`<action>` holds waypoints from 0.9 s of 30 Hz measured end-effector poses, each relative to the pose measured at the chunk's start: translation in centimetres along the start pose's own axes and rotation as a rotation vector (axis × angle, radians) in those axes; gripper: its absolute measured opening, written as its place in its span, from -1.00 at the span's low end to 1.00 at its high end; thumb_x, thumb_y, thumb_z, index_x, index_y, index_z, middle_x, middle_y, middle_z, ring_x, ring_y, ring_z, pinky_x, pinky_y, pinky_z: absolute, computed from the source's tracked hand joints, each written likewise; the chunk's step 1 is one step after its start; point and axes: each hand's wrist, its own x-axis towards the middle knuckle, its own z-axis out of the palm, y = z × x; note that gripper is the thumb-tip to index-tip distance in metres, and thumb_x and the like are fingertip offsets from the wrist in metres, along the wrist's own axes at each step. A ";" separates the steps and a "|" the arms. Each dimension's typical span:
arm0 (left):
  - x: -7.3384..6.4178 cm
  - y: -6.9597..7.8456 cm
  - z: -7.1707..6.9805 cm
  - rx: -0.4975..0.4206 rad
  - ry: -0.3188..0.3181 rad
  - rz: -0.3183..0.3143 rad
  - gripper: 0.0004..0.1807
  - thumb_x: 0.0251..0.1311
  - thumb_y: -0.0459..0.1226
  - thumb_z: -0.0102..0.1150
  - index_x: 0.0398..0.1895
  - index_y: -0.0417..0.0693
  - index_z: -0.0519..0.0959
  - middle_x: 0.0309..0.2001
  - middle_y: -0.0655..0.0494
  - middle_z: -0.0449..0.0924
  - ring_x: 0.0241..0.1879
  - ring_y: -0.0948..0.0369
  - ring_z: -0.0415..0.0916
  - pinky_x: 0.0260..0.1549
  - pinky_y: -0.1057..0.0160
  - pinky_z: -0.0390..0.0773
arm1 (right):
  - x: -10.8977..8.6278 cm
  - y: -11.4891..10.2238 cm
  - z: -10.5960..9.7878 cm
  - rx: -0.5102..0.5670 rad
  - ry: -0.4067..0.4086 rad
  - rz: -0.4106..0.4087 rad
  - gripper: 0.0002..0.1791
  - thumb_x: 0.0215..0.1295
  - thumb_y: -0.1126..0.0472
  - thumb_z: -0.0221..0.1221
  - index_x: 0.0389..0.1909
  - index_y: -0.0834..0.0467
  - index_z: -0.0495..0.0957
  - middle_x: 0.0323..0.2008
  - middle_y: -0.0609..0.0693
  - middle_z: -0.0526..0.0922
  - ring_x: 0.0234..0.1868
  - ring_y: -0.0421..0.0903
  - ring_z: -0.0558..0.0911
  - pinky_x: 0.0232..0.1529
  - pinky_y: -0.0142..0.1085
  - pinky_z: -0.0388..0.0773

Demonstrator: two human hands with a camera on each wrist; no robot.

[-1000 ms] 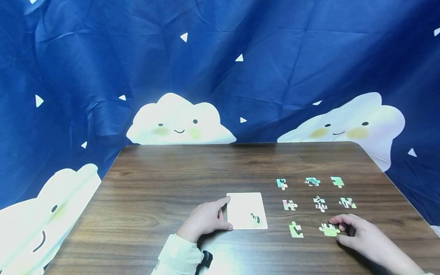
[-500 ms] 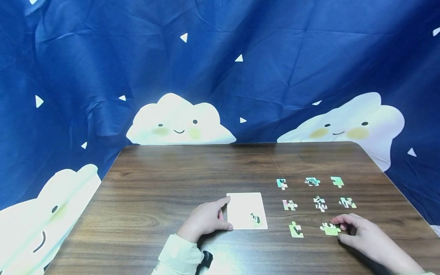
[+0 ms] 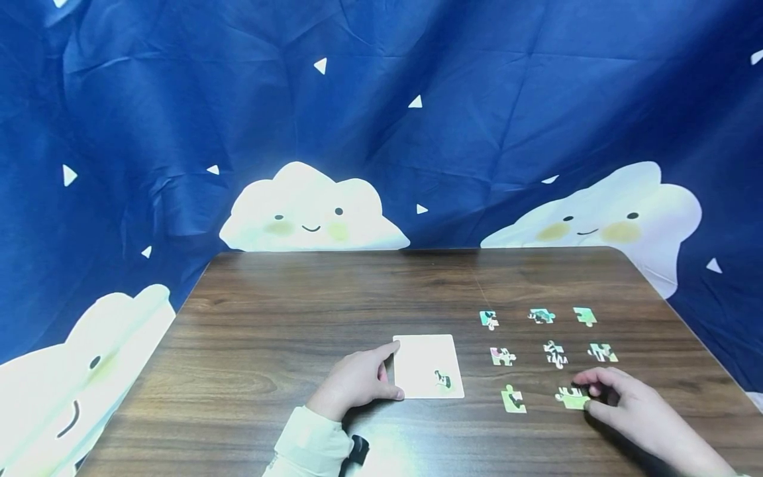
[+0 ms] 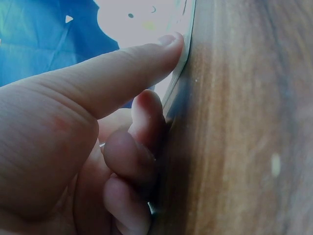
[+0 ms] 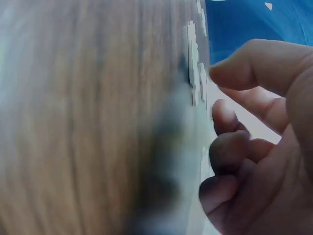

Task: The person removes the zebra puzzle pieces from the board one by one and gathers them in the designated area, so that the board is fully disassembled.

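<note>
A square white puzzle board (image 3: 423, 361) lies flat, with one panda-patterned piece (image 3: 442, 379) at its lower right. My left hand (image 3: 357, 379) touches its left edge, forefinger at the upper corner and thumb at the lower. In the left wrist view, the thumb (image 4: 132, 63) reaches straight to the board's rim while other fingers curl below. A green and white puzzle piece (image 3: 572, 398) lies on the table, with my right hand (image 3: 622, 407) at its right side. Thumb and forefinger stand apart at its edge; the remaining fingers (image 5: 227, 152) curl loosely in the right wrist view.
Several other puzzle pieces lie apart in rows right of the board, among them a green one (image 3: 513, 399), a striped one (image 3: 556, 354) and a teal one (image 3: 542, 315). The brown wooden table (image 3: 268, 311) ends before a blue cloud-print curtain (image 3: 369, 99).
My right hand and the green and white piece at its fingertips have shifted very slightly to the right. The left hand and the board have stayed in place.
</note>
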 end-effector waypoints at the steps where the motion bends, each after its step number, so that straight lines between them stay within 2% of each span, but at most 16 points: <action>1: 0.0 0.0 0.0 -0.002 0.001 -0.001 -0.06 -0.08 0.00 0.54 0.44 0.01 0.39 -0.62 0.43 0.47 -0.61 0.39 0.37 -0.47 0.30 0.38 | 0.1 -0.2 0.1 0.002 0.014 -0.008 -0.61 -0.15 0.51 0.40 -0.25 0.12 0.64 -0.41 -0.26 0.49 -0.37 -0.38 0.42 -0.34 -0.54 0.25; 6: -0.1 -0.1 0.0 -0.005 0.000 -0.001 -0.06 -0.07 0.00 0.54 0.44 0.01 0.39 -0.62 0.43 0.47 -0.61 0.39 0.36 -0.47 0.30 0.38 | 0.8 -1.6 0.8 0.004 0.058 -0.022 -0.63 -0.13 0.49 0.43 -0.26 0.10 0.65 -0.43 -0.24 0.49 -0.38 -0.37 0.42 -0.35 -0.53 0.26; 14: 0.1 -0.2 0.1 -0.001 -0.001 0.009 -0.06 -0.08 0.01 0.55 0.44 0.03 0.39 -0.61 0.42 0.47 -0.60 0.39 0.37 -0.46 0.30 0.39 | 1.9 -3.9 2.2 0.018 0.076 -0.036 -0.63 -0.08 0.47 0.43 -0.23 0.09 0.66 -0.42 -0.19 0.49 -0.40 -0.31 0.42 -0.37 -0.50 0.26; 22: 0.1 -0.2 0.1 -0.006 -0.002 0.006 -0.06 -0.08 0.00 0.55 0.44 0.03 0.39 -0.61 0.42 0.48 -0.60 0.39 0.37 -0.47 0.30 0.39 | 2.9 -6.3 3.8 0.082 0.039 -0.061 -0.65 -0.04 0.40 0.45 -0.22 0.04 0.66 -0.40 -0.17 0.51 -0.46 -0.27 0.40 -0.42 -0.47 0.25; 27: 0.1 -0.2 0.1 -0.009 -0.001 0.006 -0.05 -0.08 0.00 0.55 0.44 0.02 0.39 -0.61 0.43 0.48 -0.61 0.39 0.36 -0.47 0.30 0.38 | 3.7 -7.3 4.9 0.112 0.028 -0.124 -0.64 -0.07 0.41 0.46 -0.25 0.02 0.66 -0.41 -0.18 0.50 -0.49 -0.26 0.39 -0.45 -0.47 0.25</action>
